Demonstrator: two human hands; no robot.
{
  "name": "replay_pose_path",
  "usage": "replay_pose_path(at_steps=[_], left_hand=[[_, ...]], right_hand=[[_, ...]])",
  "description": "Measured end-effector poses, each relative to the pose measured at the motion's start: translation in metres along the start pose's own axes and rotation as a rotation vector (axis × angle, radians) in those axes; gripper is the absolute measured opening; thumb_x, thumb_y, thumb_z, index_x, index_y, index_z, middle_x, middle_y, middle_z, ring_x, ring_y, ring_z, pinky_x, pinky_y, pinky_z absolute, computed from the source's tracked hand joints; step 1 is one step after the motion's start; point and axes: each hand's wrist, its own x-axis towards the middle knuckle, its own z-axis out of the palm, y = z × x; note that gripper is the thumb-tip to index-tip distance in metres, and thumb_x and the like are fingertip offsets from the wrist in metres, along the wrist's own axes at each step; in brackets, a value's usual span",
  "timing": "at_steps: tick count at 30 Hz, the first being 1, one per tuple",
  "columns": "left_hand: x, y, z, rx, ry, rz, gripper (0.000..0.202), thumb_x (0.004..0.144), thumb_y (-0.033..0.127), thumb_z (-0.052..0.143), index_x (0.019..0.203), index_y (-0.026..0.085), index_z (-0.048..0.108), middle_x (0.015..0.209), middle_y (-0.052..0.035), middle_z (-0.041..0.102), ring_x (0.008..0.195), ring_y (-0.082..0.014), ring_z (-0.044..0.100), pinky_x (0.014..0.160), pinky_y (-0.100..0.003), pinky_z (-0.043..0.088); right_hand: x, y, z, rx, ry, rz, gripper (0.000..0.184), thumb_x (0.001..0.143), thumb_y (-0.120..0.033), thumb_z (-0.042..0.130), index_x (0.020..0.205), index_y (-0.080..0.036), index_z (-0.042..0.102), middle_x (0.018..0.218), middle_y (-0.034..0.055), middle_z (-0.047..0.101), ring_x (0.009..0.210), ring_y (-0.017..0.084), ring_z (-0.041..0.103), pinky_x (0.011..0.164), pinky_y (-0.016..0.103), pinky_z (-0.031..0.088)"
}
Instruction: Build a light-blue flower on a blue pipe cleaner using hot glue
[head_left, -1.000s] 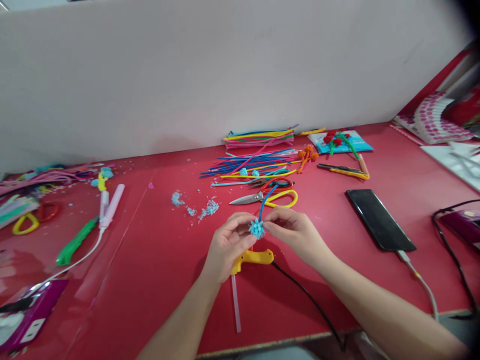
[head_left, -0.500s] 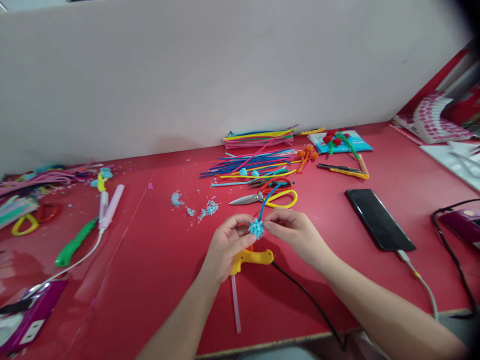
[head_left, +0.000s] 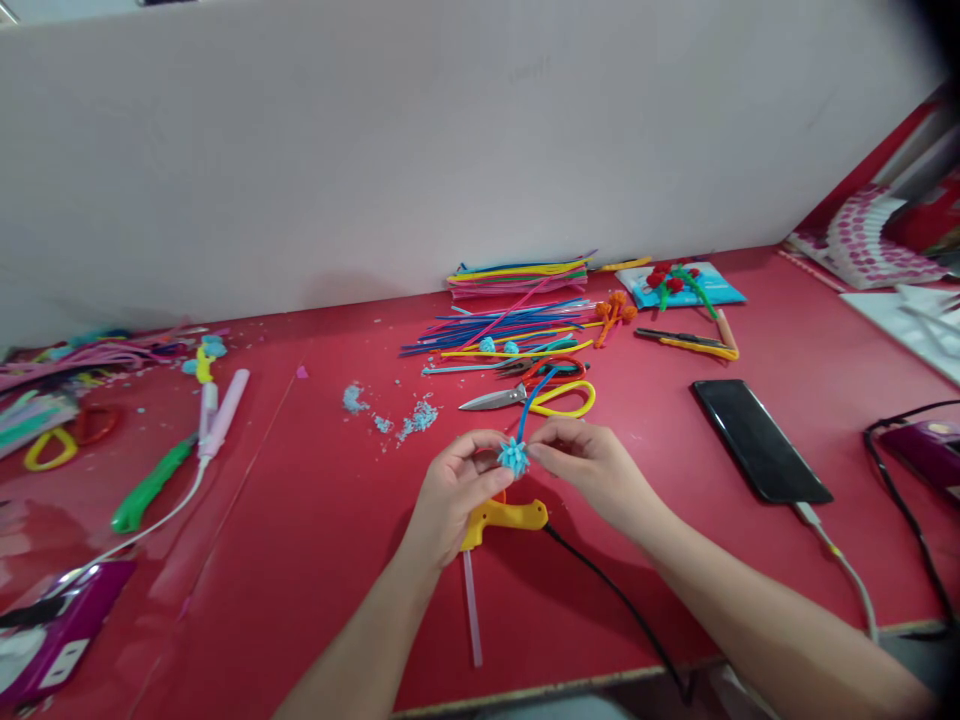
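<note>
A light-blue spiky flower [head_left: 513,457] of pipe-cleaner pieces, with a darker blue pipe-cleaner stem [head_left: 529,405] pointing up and away, is held above the red table. My left hand [head_left: 461,485] is closed on the flower from the left, thumb at its lower edge. From the right, my right hand [head_left: 589,462] pinches at the flower's edge, beside the base of the stem. Beneath my left hand lies a yellow glue gun [head_left: 510,515], partly hidden, with a clear glue stick [head_left: 472,610] sticking out of it. Yellow-handled scissors [head_left: 559,400] lie just beyond my hands.
Pipe cleaners [head_left: 495,328], small light-blue balls [head_left: 487,344] and orange flowers [head_left: 616,310] lie toward the back. Blue fluff [head_left: 418,418] is scattered left of the scissors. A phone [head_left: 757,440] with a cable lies right. A pink hair-straightener-like tool [head_left: 226,412] and green-handled tool [head_left: 154,485] lie left.
Almost nothing differs; both hands keep the same hold on the flower, and the whole view has shifted very slightly.
</note>
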Motion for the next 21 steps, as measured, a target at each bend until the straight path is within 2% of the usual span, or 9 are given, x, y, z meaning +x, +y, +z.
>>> replay_pose_path(at_steps=[21], left_hand=[[-0.0003,0.0007,0.0012,0.037,0.032,0.0,0.026,0.065,0.014,0.08,0.089,0.017,0.071,0.084,-0.0011,0.071,0.077,-0.0118,0.063,0.078,-0.024,0.051]], right_hand=[[0.0013,0.0022,0.0,-0.024,0.008,0.005,0.012,0.077,-0.029,0.062,0.071,-0.019,0.063,0.066,-0.0026,0.06,0.061,0.011,0.052,0.06,0.025,0.04]])
